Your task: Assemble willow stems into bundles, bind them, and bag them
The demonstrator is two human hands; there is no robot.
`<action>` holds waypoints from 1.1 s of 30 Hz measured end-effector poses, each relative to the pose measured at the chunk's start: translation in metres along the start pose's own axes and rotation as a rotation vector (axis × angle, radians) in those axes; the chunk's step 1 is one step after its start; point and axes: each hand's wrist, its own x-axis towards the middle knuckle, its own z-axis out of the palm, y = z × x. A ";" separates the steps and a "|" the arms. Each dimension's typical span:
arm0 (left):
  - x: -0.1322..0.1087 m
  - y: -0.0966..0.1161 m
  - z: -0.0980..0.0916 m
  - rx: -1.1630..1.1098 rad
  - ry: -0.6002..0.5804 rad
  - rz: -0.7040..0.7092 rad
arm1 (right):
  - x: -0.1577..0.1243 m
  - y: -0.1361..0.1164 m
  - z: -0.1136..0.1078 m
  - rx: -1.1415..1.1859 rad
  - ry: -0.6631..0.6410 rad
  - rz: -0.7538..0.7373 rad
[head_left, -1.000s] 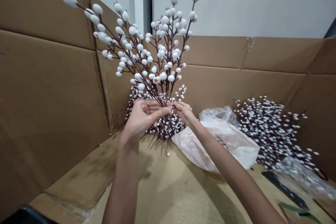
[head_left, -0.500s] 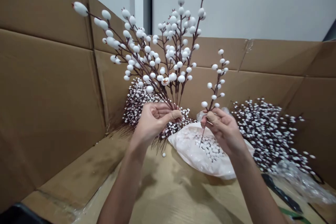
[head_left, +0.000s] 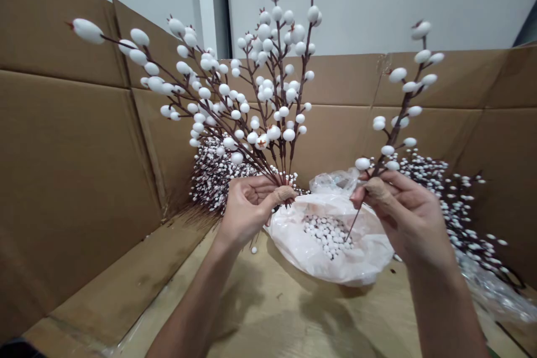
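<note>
My left hand [head_left: 250, 208] is closed round the stems of a bunch of white-berry branches [head_left: 251, 89] that fans upward in front of the cardboard wall. My right hand [head_left: 405, 210] pinches one single white-berry sprig [head_left: 403, 102] by its thin wire stem, held upright to the right of the bunch and apart from it. Between and below the hands lies a clear plastic bag [head_left: 331, 251] with loose white berries [head_left: 329, 233] inside.
Tall cardboard walls [head_left: 79, 156] enclose the cardboard work surface [head_left: 268, 307]. A pile of berry branches [head_left: 216, 173] lies behind my left hand and another pile [head_left: 457, 201] at the right. One loose berry [head_left: 253, 250] lies near my left wrist. Crumpled plastic [head_left: 490, 291] sits at the far right.
My right hand drew a single sprig out of the bunch and carried it to the right and up. The bag's loose berries came into view.
</note>
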 end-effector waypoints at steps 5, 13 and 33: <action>-0.002 -0.002 0.006 -0.008 -0.011 -0.014 | -0.003 -0.003 -0.004 -0.034 -0.031 -0.019; -0.004 -0.001 0.005 -0.017 -0.025 -0.008 | -0.006 -0.002 -0.002 -0.093 -0.074 0.023; -0.006 0.001 0.003 -0.038 -0.084 -0.022 | -0.010 -0.002 -0.001 -0.095 -0.107 0.039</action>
